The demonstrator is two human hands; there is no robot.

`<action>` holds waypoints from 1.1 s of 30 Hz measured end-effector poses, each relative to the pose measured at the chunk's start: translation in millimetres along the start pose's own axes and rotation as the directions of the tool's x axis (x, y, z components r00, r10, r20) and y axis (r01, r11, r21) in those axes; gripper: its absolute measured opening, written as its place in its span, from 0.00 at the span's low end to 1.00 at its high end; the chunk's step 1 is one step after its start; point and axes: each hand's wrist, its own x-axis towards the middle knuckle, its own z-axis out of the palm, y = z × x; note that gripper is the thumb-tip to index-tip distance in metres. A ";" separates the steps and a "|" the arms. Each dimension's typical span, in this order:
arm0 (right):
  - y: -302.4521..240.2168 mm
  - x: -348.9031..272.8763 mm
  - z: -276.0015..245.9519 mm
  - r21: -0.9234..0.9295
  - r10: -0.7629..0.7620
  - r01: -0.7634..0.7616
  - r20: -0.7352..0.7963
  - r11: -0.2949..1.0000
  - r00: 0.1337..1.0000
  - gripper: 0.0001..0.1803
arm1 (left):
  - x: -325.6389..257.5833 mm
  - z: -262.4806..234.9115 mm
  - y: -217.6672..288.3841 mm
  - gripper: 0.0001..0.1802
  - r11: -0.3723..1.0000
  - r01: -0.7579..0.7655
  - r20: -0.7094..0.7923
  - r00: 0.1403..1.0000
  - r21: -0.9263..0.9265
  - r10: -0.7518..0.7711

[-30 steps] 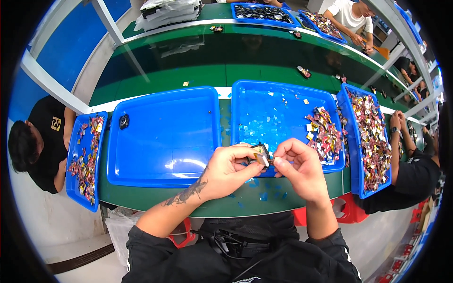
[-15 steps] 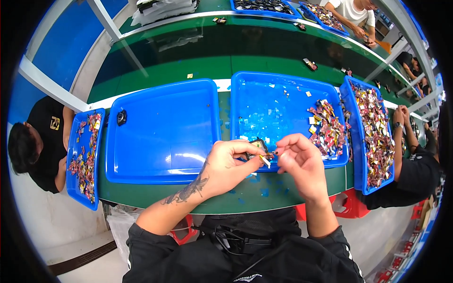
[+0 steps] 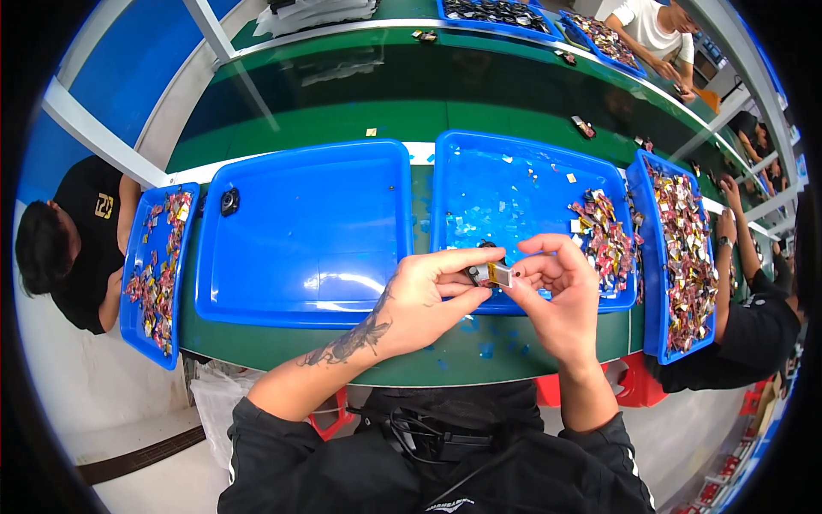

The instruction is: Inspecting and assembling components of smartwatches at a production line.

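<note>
Between the fingers of my left hand (image 3: 432,287) is a small black electronic device (image 3: 473,273). On it a flat silver battery-like part (image 3: 497,274) with yellow tape faces up. My right hand (image 3: 561,295) closes thumb and forefinger at that part's right end; its other fingers are curled. Both hands are above the near edge of the right blue tray (image 3: 531,144). That tray bears scattered bits of blue film (image 3: 471,218) and a heap of small wired parts (image 3: 604,231) at its right side. Some of the device is hidden behind my left fingers.
A left blue tray (image 3: 300,231) has a round black piece (image 3: 229,202) in its far left corner. Narrow trays of parts flank both sides, the right one (image 3: 638,184) heaped full. Beyond runs a green belt (image 3: 402,111) with loose pieces. Co-workers sit left, right and across.
The device has been turned, so its flat silver part now shows upward. My right fingers have come in to its right end. The whole view has shifted slightly.
</note>
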 end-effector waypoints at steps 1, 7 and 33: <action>-0.6 0.5 0.3 -0.023 0.019 -0.018 0.017 1.000 1.000 0.21 | -0.2 0.0 -0.5 0.20 1.000 -0.001 -0.002 1.000 -0.001 0.001; 1.7 1.0 4.5 -0.282 -0.128 0.121 -0.006 0.952 0.992 0.22 | 3.2 -0.9 -4.1 0.20 0.995 -0.094 0.021 0.995 0.016 0.093; 51.3 282.6 -5.9 -0.499 0.194 -0.161 0.014 0.851 0.981 0.25 | -163.7 14.8 168.3 0.08 0.402 -0.550 0.034 0.619 0.732 0.785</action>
